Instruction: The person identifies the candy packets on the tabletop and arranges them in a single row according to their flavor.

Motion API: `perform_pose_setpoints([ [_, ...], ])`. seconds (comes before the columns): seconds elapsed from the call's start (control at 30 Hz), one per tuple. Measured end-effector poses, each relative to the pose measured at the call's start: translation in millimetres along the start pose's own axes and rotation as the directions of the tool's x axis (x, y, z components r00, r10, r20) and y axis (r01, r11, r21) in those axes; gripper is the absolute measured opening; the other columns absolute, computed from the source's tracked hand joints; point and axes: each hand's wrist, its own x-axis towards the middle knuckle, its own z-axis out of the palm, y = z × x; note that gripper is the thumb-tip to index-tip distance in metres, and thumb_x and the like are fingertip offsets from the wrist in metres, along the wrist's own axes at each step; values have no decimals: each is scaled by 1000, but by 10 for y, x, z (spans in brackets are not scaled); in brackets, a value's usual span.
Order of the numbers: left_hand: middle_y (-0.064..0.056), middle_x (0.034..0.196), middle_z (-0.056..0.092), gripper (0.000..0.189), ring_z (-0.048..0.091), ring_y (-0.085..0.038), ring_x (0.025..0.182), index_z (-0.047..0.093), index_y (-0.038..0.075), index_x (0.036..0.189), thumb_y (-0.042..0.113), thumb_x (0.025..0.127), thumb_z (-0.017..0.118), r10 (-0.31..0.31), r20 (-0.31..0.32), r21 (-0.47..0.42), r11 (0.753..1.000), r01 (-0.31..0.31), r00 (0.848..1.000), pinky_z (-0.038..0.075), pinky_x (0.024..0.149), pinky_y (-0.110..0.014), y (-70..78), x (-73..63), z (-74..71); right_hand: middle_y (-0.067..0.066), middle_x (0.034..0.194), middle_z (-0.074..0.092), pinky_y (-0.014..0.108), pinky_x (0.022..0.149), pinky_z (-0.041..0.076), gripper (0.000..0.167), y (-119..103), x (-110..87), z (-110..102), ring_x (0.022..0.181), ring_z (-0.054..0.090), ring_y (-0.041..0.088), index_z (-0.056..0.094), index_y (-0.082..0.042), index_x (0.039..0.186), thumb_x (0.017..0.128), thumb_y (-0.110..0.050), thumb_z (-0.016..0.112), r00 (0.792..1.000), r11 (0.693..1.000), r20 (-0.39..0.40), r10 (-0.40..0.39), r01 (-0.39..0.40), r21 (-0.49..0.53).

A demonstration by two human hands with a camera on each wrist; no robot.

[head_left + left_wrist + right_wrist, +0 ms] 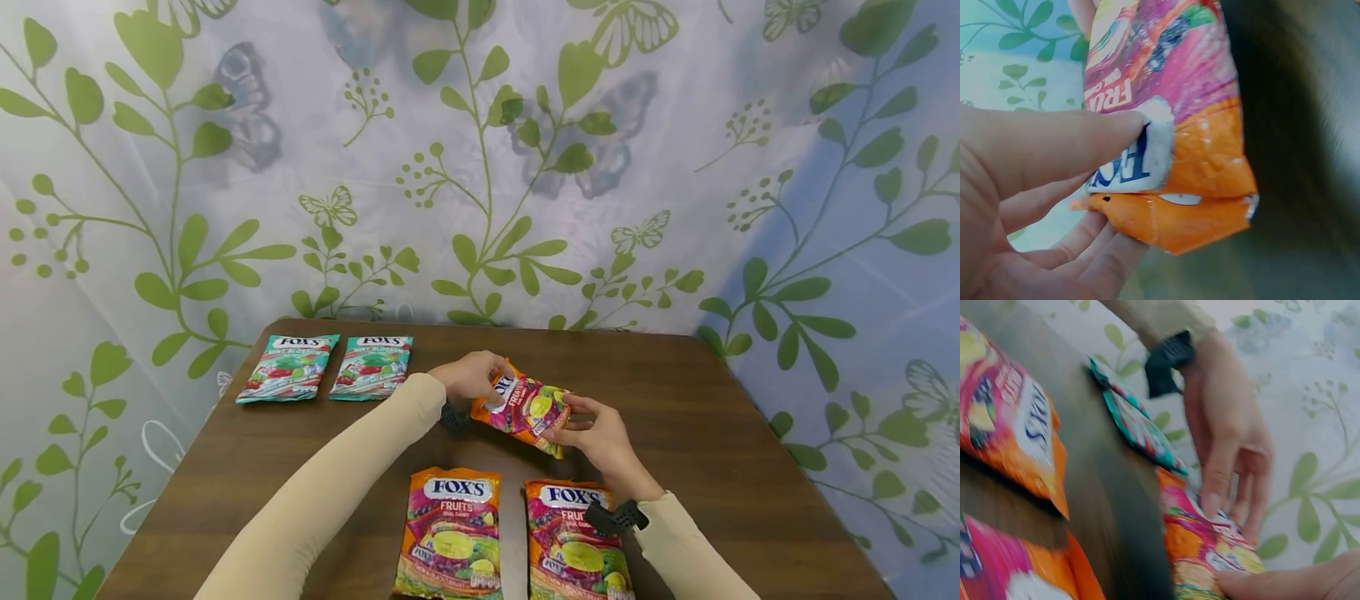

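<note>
Your bench [697, 417] shows brown wood grain. The held packet [522, 410] above it is orange and magenta, with yellow fruit print and dark-blue lettering on white. The near packets [450, 533] on your side of the bench repeat this pattern. The far-left packets [291, 368] on the bench are teal with red-and-green print. The sheet [390, 275] behind the bench bears green leaves and butterflies. Your sleeves [330, 492] are cream.

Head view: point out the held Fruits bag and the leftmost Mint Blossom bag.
Held Fruits bag [524, 407]: head view, middle of its printed front.
Leftmost Mint Blossom bag [289, 369]: head view, middle of its front.
</note>
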Motion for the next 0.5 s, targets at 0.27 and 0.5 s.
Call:
perform_pose_setpoints([
  [0.27,-16,152,59,41,56,-34,137,72,7,140,11,100,82,-31,16,91,995,29,999,52,111,-45,-5,18,-255,28,140,56,39,89,64,68,-121,-10,336,118,66,42,56,3,155,94,-5,87,998,995,-55,1,4,100],
  [0.5,-19,151,62,39,55,-37,142,73,5,139,9,101,80,-32,37,136,990,27,999,50,114,-46,-112,58,-418,28,135,55,36,87,63,70,-163,96,628,118,69,42,56,7,153,92,-1,88,992,986,-117,47,-28,163],
])
